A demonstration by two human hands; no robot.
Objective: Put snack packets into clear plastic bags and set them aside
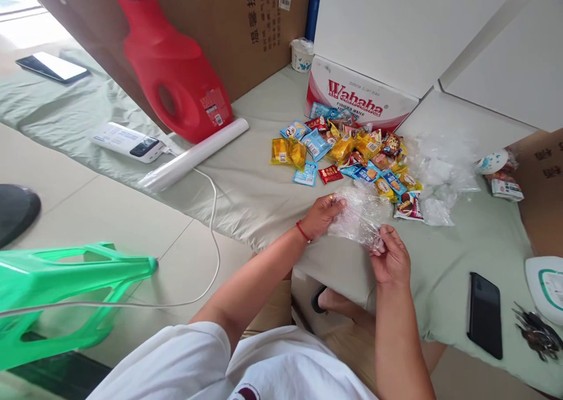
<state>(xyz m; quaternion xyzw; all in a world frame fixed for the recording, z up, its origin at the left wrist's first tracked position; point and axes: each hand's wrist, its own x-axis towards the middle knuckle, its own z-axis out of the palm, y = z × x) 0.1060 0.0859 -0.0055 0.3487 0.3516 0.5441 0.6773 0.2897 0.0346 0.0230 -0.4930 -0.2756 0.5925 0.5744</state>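
A crinkled clear plastic bag (358, 217) is stretched between my two hands, just above the near edge of the cloth-covered surface. My left hand (323, 215), with a red string on its wrist, pinches the bag's left side. On the other side, my right hand (391, 250) has its thumb and fingers closed on the lower right corner. Beyond the bag lies a heap of wrapped snacks (347, 148) in yellow, blue and red packets. To the right of the heap sits a loose pile of clear plastic bags (444, 165).
At left are a red jug (176, 71), a plastic-film roll (197, 153), a white power bank (127, 143) with its cable, and a green stool (79, 271) on the floor. A Wahaha carton (360, 92) stands behind. A black phone (484, 315) and keys (539, 332) lie right.
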